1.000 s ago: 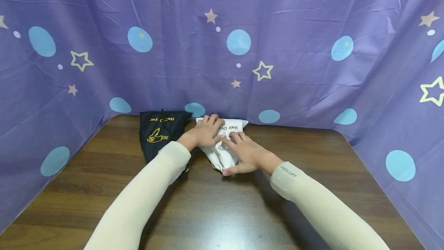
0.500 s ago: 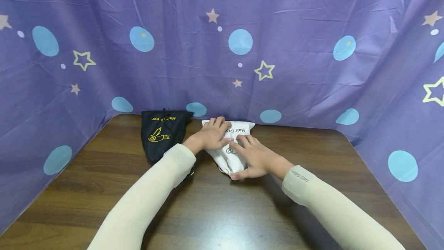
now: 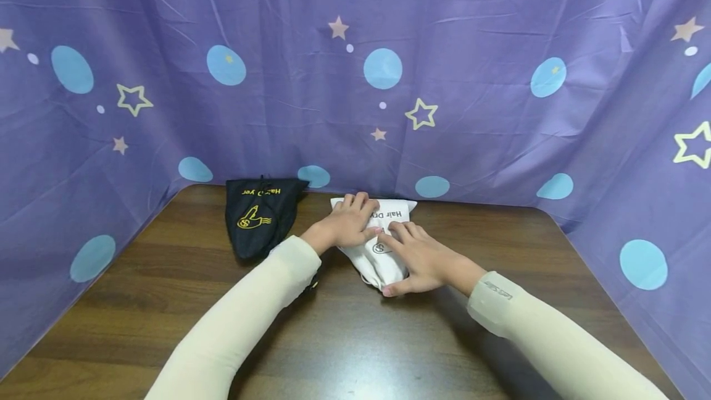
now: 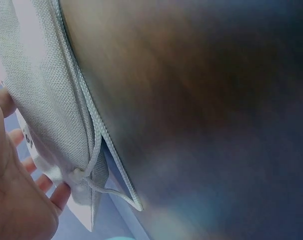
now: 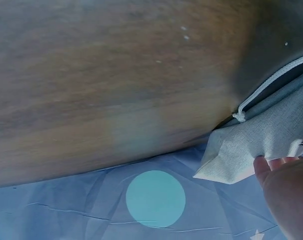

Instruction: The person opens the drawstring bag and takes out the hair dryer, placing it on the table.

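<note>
A white cloth drawstring bag (image 3: 383,267), printed with upside-down "Hair Dry..." lettering, lies on the wooden table. My left hand (image 3: 347,225) rests across its left and far part with spread fingers. On the bag's right side lies my right hand (image 3: 424,258), its fingers spread and its thumb at the near end. The left wrist view brings out the bag's woven cloth (image 4: 46,75) and a white cord (image 4: 111,145), with my left fingers along its side. Its far corner (image 5: 226,155) appears in the right wrist view beside my right fingers. The bag's contents are hidden.
A black drawstring bag (image 3: 258,227) with yellow print lies to the left, close to my left forearm. Behind the table (image 3: 355,332) hangs a purple curtain (image 3: 311,97) with stars and blue dots, which also surrounds both sides.
Both hands and the white bag have shifted to the right and slightly toward me. A wider gap now separates it from the black bag, which stays put.
</note>
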A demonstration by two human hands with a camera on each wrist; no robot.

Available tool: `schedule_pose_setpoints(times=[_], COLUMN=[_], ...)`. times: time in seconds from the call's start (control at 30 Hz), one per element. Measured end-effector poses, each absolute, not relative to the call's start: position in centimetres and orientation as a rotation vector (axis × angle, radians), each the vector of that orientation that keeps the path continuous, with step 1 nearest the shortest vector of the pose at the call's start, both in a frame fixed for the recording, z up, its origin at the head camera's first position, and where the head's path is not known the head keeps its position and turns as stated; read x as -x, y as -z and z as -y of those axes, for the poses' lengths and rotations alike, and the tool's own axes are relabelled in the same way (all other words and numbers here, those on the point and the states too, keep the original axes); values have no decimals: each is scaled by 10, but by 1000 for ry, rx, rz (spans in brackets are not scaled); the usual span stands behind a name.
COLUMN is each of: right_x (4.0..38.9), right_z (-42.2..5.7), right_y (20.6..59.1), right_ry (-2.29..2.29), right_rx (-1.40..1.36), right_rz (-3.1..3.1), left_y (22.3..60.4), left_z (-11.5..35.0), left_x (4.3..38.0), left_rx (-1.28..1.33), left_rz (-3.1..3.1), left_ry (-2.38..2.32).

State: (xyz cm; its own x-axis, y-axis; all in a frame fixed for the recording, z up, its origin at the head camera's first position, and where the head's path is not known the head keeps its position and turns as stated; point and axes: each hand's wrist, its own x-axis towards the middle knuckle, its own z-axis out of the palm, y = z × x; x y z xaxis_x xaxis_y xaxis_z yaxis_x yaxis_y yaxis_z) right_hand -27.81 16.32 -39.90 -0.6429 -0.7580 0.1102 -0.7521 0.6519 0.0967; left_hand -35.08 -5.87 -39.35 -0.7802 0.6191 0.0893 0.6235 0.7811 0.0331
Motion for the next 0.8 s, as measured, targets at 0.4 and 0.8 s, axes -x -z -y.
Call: schedule_pose_setpoints(times=[0.4, 0.8], right_x=[268, 259], right_z=[-184, -198], right_y=[403, 400], right_ry=[14, 34], right_rx=[-1262, -1288], right_rz=[2662, 2650], left_y=[387, 390], left_z=[39, 21], left_x=[335, 326], left_rx=[999, 935], left_rz=[2922, 2933], left_ry=[90, 41])
